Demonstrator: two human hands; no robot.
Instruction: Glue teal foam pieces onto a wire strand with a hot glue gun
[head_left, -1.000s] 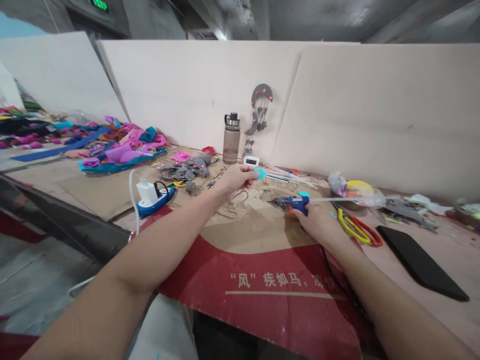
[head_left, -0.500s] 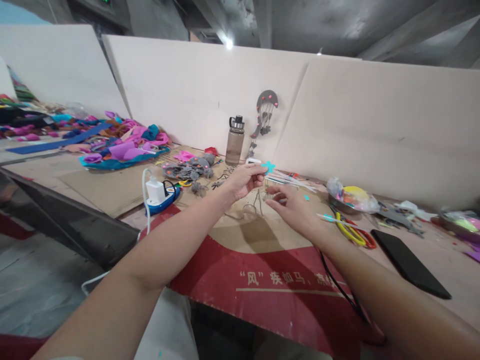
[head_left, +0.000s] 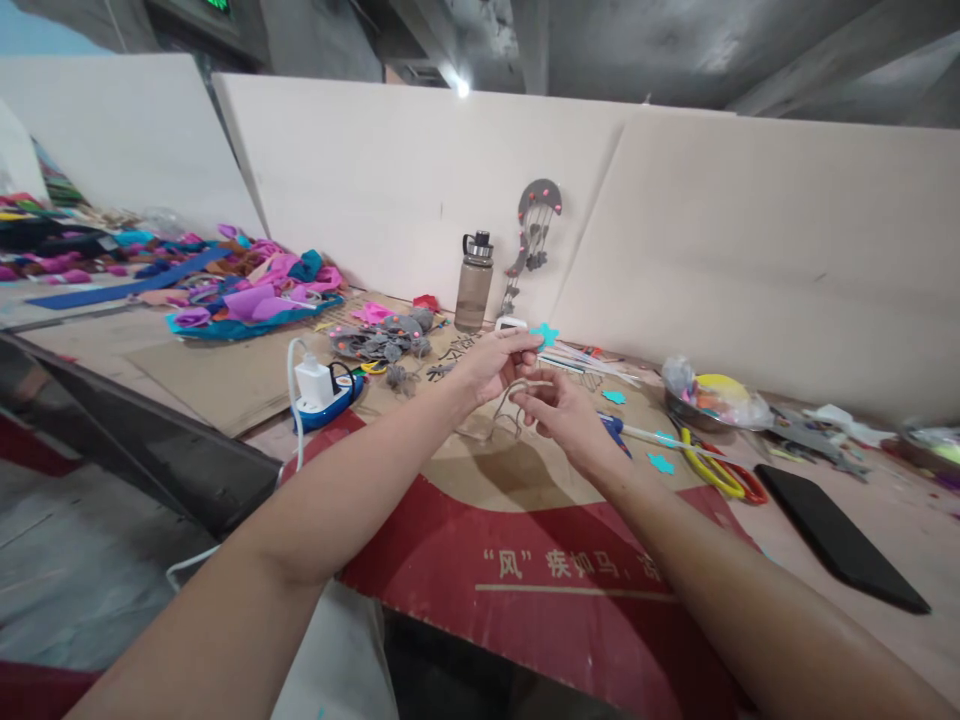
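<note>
My left hand pinches a turquoise felt star-like cutout between thumb and fingers, raised above the cardboard. Just to its right, my right hand has thumb and fingertips closed on a thin beige-grey string, which loops down between the two hands. Behind my right wrist lies a blue tool with a white stick, apparently a glue gun, partly hidden by the arm. More turquoise cutouts lie scattered beside that arm.
A bottle stands by the white partition, near a hanging grey felt moon. Left are grey felt pieces and a blue power strip. Right are yellow-and-red-handled scissors, a black phone and a metal bowl.
My right hand has shifted slightly left and closed on the string, lifting it from the cardboard. More of the blue tool and cutouts now shows. My left hand keeps the turquoise cutout.
</note>
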